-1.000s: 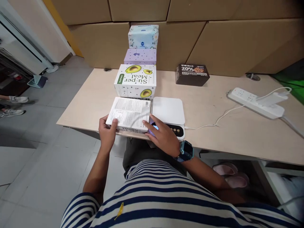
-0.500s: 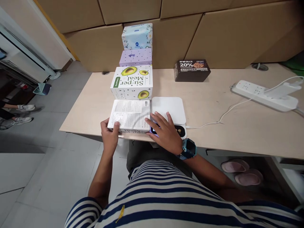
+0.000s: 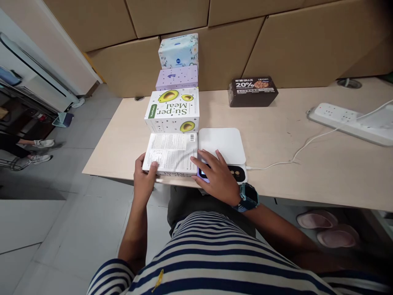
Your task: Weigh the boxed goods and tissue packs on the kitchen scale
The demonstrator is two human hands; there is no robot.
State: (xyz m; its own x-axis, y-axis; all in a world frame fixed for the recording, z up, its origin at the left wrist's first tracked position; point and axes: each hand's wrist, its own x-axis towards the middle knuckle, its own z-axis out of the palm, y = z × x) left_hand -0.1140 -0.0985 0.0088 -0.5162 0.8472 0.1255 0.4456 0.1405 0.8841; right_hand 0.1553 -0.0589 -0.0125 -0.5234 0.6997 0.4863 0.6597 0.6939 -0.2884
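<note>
A white printed box (image 3: pixel 172 153) lies at the table's front edge, its text side up. My left hand (image 3: pixel 145 178) grips its near left corner, thumb on top and fingers around the side. My right hand (image 3: pixel 217 178) is spread open, with its fingertips at the right edge of that box and its palm over the front of a white kitchen scale (image 3: pixel 222 145). The hand partly covers the scale's dark display. Behind the held box stand a white avocado-printed box (image 3: pixel 172 108), a lilac dotted box (image 3: pixel 177 77) and a pale blue tissue pack (image 3: pixel 178 51), all in one row.
A dark brown cookie box (image 3: pixel 253 92) stands toward the back of the table (image 3: pixel 270 131). A white cable (image 3: pixel 299 153) runs from the scale toward a power strip (image 3: pixel 346 119) on the right. Cardboard boxes (image 3: pixel 184 12) form a wall behind. Another person's feet (image 3: pixel 41 149) show at far left.
The view has shifted slightly, so the scene sits a little lower and further right. Both hands keep nearly the same places at the white box.
</note>
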